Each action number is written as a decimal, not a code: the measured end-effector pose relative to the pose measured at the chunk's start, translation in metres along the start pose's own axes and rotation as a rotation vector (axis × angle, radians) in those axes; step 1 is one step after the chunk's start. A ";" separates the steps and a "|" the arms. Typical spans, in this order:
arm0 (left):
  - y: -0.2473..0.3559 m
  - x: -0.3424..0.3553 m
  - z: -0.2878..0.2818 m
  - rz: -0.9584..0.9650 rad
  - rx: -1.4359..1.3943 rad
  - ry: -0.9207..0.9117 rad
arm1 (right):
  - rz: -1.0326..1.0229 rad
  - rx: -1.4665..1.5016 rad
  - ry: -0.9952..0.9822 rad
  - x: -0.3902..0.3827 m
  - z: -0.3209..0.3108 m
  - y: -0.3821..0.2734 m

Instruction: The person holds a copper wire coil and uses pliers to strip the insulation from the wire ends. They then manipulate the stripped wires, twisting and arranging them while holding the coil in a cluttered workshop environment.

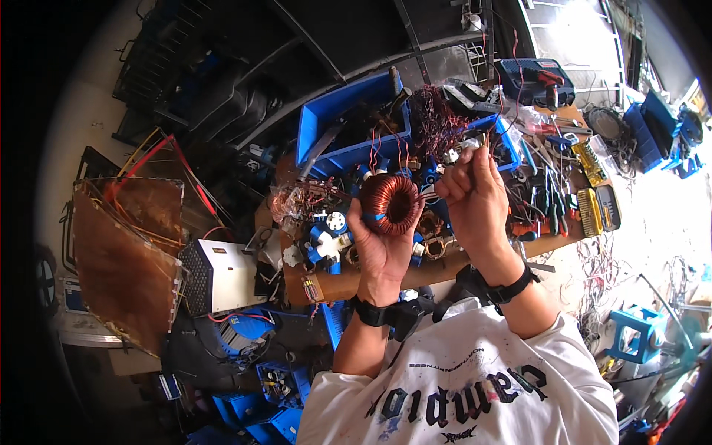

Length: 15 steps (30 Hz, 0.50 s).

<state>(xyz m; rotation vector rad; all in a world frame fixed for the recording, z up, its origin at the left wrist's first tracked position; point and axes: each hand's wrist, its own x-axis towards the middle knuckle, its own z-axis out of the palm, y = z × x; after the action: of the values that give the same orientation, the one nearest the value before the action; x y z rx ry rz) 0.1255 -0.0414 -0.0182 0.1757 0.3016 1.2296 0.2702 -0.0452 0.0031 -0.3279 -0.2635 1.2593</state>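
My left hand (380, 256) cradles a ring-shaped coil (384, 204) wound with thick copper wire, with a blue band across it and loose leads at its side. My right hand (475, 200) is raised to the right of the coil, fingers curled and pinched at the top; what is between them is too small to make out. Red wires (374, 148) and blue-and-white fittings (330, 239) lie on the wooden bench (404, 278) beneath and around both hands.
Behind are a blue bin (319, 130), tangled wires (437, 119) and a tool case with a drill (550, 85). Hand tools (556, 200) cover the bench's right side. A white metal unit (230, 271) and brown panel (126, 245) stand left. More blue bins (271, 415) sit below.
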 end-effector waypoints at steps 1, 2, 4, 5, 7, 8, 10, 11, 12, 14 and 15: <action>0.000 -0.001 0.001 -0.001 -0.003 0.000 | 0.003 -0.020 0.017 -0.002 0.006 -0.002; -0.001 -0.002 0.001 0.012 0.005 0.006 | 0.007 -0.042 0.031 -0.003 0.010 -0.003; -0.003 -0.002 0.001 0.038 0.022 0.021 | 0.024 -0.041 0.030 -0.001 0.010 -0.007; -0.003 -0.002 0.002 0.041 0.036 0.005 | 0.032 -0.042 0.029 0.001 0.009 -0.010; -0.001 -0.002 0.002 0.049 0.065 -0.027 | 0.076 -0.029 0.013 0.003 0.003 -0.011; 0.001 -0.001 0.001 0.055 0.092 -0.026 | 0.102 -0.015 0.020 0.003 0.000 -0.010; 0.003 -0.001 0.000 0.065 0.145 -0.023 | 0.132 0.003 0.004 0.004 -0.004 -0.010; 0.003 -0.001 0.000 0.073 0.153 -0.023 | 0.137 0.009 -0.015 0.002 -0.006 -0.009; 0.002 -0.002 0.000 0.080 0.160 -0.022 | 0.142 0.015 -0.034 0.002 -0.007 -0.009; -0.001 -0.004 0.001 0.098 0.172 -0.023 | 0.124 0.001 0.023 0.003 -0.006 -0.005; -0.002 -0.005 0.001 0.109 0.176 -0.025 | 0.116 -0.005 0.051 0.003 -0.006 -0.004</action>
<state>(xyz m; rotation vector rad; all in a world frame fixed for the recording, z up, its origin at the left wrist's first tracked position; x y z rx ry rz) 0.1266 -0.0469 -0.0169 0.3635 0.3828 1.3079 0.2768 -0.0441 -0.0010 -0.3839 -0.2066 1.3623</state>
